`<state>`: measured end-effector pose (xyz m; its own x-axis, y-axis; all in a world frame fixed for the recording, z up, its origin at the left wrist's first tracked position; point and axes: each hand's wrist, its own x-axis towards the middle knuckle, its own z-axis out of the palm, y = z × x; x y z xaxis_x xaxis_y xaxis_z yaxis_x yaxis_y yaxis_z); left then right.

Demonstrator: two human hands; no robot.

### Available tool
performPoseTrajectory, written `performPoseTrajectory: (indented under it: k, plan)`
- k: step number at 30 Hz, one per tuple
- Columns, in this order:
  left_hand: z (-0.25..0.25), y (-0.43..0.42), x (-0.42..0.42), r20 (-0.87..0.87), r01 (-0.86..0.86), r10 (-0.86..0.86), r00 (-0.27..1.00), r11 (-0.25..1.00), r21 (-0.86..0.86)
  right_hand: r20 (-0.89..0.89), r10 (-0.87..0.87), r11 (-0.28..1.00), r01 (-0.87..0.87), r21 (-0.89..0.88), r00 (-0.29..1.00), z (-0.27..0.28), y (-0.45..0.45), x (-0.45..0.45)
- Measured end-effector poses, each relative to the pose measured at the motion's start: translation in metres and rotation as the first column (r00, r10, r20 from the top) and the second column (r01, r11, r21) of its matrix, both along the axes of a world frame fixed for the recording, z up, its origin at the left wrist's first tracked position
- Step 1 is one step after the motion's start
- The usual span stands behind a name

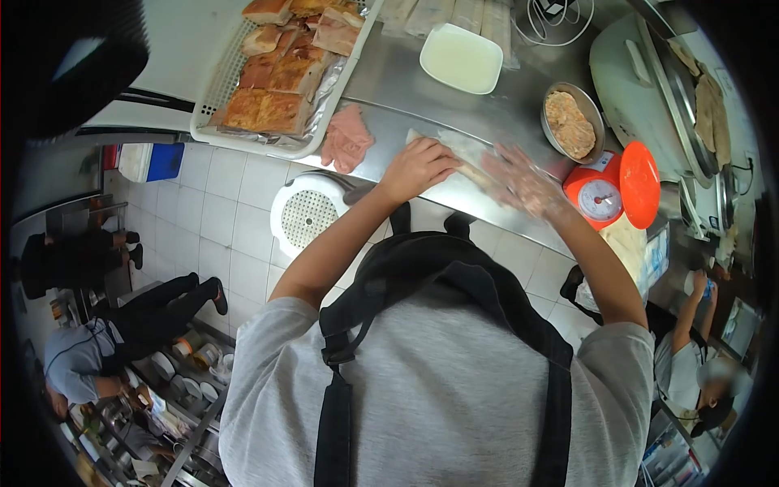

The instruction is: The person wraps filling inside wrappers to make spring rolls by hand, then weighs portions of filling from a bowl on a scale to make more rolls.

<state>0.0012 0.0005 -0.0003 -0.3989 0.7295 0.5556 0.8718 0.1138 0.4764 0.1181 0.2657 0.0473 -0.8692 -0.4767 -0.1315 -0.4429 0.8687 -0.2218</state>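
Observation:
A pale, thin wrapper rolled into a long shape (475, 169) lies on the steel counter close to its front edge. My left hand (420, 165) bends its fingers over the left end of this roll and grips it. Over the right end is my right hand (526, 183), smeared by motion, so its fingers cannot be made out. Beyond the right hand stands a metal bowl (597, 138) holding an orange-pink minced filling (570, 124). A red kitchen scale (599, 197) with a round dial sits just right of that hand.
A white dish of pale liquid (461, 58) stands farther back. To the left are a white basket (302, 149) of browned slabs of meat (272, 105) and a pink cloth (347, 138). A white stool (307, 213) stands below. Co-workers (77, 357) are at both sides.

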Motion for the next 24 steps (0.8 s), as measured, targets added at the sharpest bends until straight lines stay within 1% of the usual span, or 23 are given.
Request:
performPoseTrajectory:
  k: [3, 6, 7, 9, 10, 13, 16, 18, 19, 20, 21, 24]
  plan:
    - [-0.002, 0.000, -0.002, 0.005, 0.001, -0.001, 1.000, 1.000, -0.009, 0.280, 0.050, 0.999, -0.049, -0.013, 0.959, 0.032, 0.017, 0.010]
    - [-0.002, 0.001, 0.000, 0.021, 0.012, -0.012, 1.000, 1.000, -0.008, 0.295, -0.163, 0.986, 0.148, 0.073, 0.941, 0.029, -0.002, -0.029]
    - [-0.001, 0.001, -0.001, 0.030, 0.012, -0.012, 0.999, 1.000, -0.013, 0.185, -0.087, 0.987, 0.110, -0.119, 0.979, 0.018, -0.008, -0.038]
    - [0.000, 0.001, -0.001, 0.040, 0.006, -0.006, 0.999, 1.000, -0.023, -0.019, -0.071, 0.990, 0.068, -0.126, 0.997, -0.014, -0.032, -0.051]
    - [-0.001, 0.001, -0.001, 0.043, 0.006, -0.005, 0.999, 1.000, -0.028, -0.120, -0.065, 0.991, 0.049, -0.128, 0.991, -0.021, -0.039, -0.053]
    - [-0.003, 0.001, -0.001, 0.034, 0.002, -0.001, 0.999, 1.000, -0.026, -0.093, -0.015, 0.990, 0.002, -0.139, 0.996, -0.012, -0.023, -0.019]
    - [-0.003, 0.001, -0.001, 0.040, -0.012, 0.013, 0.999, 1.000, -0.029, 0.144, 0.005, 0.995, 0.010, -0.102, 0.989, 0.012, 0.013, 0.011]
    - [-0.003, 0.001, -0.001, 0.038, -0.014, 0.016, 0.999, 0.999, -0.035, -0.036, 0.042, 0.996, -0.044, -0.072, 0.998, -0.015, 0.040, -0.004]
    - [-0.003, 0.001, -0.001, 0.033, -0.014, 0.016, 0.999, 0.999, -0.039, -0.124, 0.060, 0.996, -0.067, -0.054, 0.990, -0.007, 0.036, -0.017]
    - [-0.003, 0.001, -0.001, 0.029, -0.016, 0.017, 0.999, 0.999, -0.044, -0.121, -0.088, 0.989, 0.072, -0.130, 0.989, 0.003, 0.035, -0.032]
    - [-0.004, 0.001, 0.000, 0.035, -0.017, 0.018, 0.999, 0.999, -0.045, -0.110, -0.231, 0.957, 0.205, -0.206, 0.967, 0.034, 0.011, -0.057]
    - [-0.002, 0.001, 0.000, 0.062, -0.013, 0.015, 0.998, 0.999, -0.040, -0.325, -0.322, 0.934, 0.354, 0.044, 0.889, 0.037, -0.012, -0.106]
